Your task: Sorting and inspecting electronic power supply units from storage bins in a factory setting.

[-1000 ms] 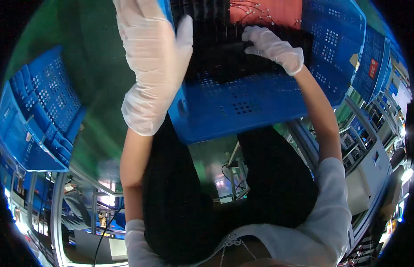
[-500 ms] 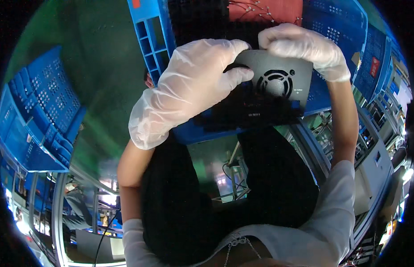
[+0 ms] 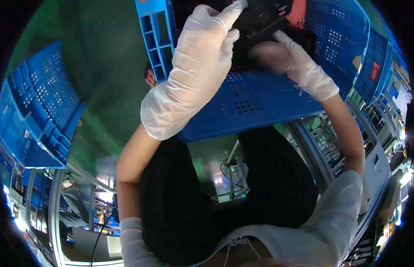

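My left hand [image 3: 204, 53], in a thin white glove, is at the upper middle with its fingers bent around the left edge of a dark flat panel [image 3: 260, 29]. Small pale and red marks show on the panel's dark face, which lies tilted near the picture's top. My right hand [image 3: 302, 69], gloved too, is just below and right of the panel. One of its digits points up toward the panel; the other fingers are smeared by motion, so their grip does not show. Both hands are over a blue perforated tray [image 3: 247, 100].
A red sheet [image 3: 297, 12] shows behind the panel. Left of my left hand stands a blue compartmented frame [image 3: 157, 44], with another person's fingertips [image 3: 150, 77] beside it. Another blue perforated rack [image 3: 42, 104] stands at far left. Metal frame bars [image 3: 310, 149] run below the tray's right side.
The grey panel with a round grille no longer shows that face; a dark face is in view higher up. My left hand has moved up, and my right hand has dropped from the panel's top edge.
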`<state>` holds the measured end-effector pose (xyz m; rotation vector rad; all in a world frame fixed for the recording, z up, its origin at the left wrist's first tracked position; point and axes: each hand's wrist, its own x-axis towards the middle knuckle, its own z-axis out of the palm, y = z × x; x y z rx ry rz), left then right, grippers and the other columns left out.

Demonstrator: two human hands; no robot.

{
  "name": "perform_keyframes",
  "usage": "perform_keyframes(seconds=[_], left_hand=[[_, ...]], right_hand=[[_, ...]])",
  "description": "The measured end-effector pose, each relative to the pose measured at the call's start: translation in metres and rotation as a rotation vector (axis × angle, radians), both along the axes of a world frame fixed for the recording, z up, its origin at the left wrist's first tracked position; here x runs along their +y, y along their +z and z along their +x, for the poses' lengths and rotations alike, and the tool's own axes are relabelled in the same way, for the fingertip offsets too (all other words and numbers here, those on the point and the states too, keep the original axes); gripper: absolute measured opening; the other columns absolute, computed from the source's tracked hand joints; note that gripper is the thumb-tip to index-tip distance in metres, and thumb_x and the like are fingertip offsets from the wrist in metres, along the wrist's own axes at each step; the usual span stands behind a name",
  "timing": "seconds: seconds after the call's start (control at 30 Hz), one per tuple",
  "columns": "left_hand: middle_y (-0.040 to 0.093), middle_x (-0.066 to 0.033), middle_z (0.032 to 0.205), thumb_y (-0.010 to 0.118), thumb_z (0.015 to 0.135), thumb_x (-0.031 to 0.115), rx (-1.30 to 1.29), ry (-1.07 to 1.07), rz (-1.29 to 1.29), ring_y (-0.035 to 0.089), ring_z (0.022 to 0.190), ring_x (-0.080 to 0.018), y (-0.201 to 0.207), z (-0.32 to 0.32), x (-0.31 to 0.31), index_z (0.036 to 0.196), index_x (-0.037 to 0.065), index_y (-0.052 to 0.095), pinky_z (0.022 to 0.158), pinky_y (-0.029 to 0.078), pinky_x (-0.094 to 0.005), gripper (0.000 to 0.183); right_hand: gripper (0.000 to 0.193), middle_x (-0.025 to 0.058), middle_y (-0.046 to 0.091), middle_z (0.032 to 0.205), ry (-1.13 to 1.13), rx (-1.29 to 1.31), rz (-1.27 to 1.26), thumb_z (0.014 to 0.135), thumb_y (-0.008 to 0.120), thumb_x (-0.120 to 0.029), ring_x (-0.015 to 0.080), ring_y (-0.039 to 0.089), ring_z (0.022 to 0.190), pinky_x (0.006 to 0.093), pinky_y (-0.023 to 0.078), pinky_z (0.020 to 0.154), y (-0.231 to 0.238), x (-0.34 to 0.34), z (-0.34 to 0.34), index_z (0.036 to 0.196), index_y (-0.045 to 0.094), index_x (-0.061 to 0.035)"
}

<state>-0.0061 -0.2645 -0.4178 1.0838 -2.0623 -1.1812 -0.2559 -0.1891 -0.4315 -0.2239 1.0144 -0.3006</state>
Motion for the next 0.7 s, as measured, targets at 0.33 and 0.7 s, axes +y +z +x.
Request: perform_keyframes(seconds=[0.33,0.7], left_hand=[[0.047,-0.0242,0.126,0.07,0.079,0.002,0.074,-0.18,0.05,0.052,0.115,-0.0413,0.007,-0.011,0.021,0.142,0.0,0.038,0.101,0.043,-0.0412,0.071],[0.032,-0.0237,0.152,0.066,0.086,0.007,0.149,-0.468,0.187,0.037,0.139,-0.0355,0.007,-0.01,0.036,0.15,0.006,0.028,0.116,0.033,-0.0391,0.074]], right_hand=[[0.06,-0.0026,0.054,0.093,-0.327,0.437,-0.298,0.092,0.054,-0.062,0.0101,0.042,0.075,0.0213,0.038,0.074,0.045,-0.002,0.055,0.124,0.061,-0.0127],[0.047,0.0079,0.044,0.142,-0.328,0.711,-0.476,0.103,0.047,-0.038,0.021,0.046,0.129,0.0329,0.037,0.111,0.002,0.006,-0.006,0.142,0.043,-0.0133]])
